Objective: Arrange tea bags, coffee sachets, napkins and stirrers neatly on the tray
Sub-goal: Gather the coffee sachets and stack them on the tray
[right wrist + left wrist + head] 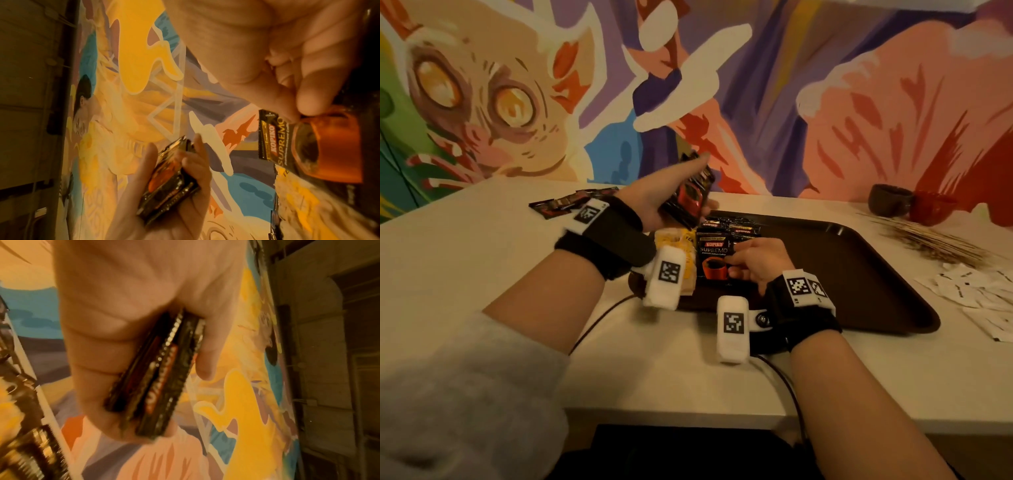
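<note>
1. The right hand [755,263], nearest, rests curled fingertips on the top coffee sachet [714,257] lying flat at the tray's [859,274] left end, its long axis running away from the person; whether they pinch it I cannot tell.
2. Just left lie the yellow tea bags [678,240].
3. Beyond, the left hand [654,202] grips a stack of sachets [690,197] (tilted, held above the tray's far-left corner), so the laid row sits below and right of it.
4. Farthest right, off the tray: stirrers [935,240] and napkins [979,291].
</note>
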`<state>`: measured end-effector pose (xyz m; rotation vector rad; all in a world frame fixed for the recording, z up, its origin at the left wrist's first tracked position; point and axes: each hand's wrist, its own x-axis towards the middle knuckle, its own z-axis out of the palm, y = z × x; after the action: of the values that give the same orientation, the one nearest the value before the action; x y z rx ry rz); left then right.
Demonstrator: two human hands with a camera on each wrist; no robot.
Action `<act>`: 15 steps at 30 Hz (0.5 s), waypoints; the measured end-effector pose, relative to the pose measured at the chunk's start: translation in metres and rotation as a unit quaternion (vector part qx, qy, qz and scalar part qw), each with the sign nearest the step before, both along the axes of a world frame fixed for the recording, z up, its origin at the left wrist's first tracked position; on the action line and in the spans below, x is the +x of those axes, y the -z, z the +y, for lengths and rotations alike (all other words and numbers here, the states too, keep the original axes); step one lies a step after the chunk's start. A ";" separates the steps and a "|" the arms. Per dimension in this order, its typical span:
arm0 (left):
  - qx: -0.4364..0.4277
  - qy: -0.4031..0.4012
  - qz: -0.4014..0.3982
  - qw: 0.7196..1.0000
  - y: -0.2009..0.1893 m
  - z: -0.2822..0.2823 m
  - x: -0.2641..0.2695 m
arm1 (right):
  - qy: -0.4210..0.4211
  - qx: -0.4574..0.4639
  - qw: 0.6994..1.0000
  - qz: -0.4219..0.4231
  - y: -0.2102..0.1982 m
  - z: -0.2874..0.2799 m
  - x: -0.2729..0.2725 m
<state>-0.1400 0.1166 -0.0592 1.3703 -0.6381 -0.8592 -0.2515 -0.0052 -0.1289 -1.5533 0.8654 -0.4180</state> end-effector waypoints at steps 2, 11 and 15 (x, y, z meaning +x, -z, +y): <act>0.026 0.021 0.012 0.999 0.011 -0.004 -0.006 | -0.001 -0.003 1.000 -0.013 0.002 -0.001 0.001; -0.145 0.055 0.168 0.974 0.029 -0.026 -0.030 | 0.020 -0.080 0.983 -0.167 -0.004 0.005 -0.004; -0.146 0.069 0.162 0.973 0.029 -0.036 -0.039 | 0.052 0.065 0.958 -0.275 -0.007 0.003 -0.013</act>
<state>-0.1787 0.0807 -0.0886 0.9039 -0.5819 -1.0300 -0.2642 -0.0017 -0.1221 -1.1829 0.5245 -0.8085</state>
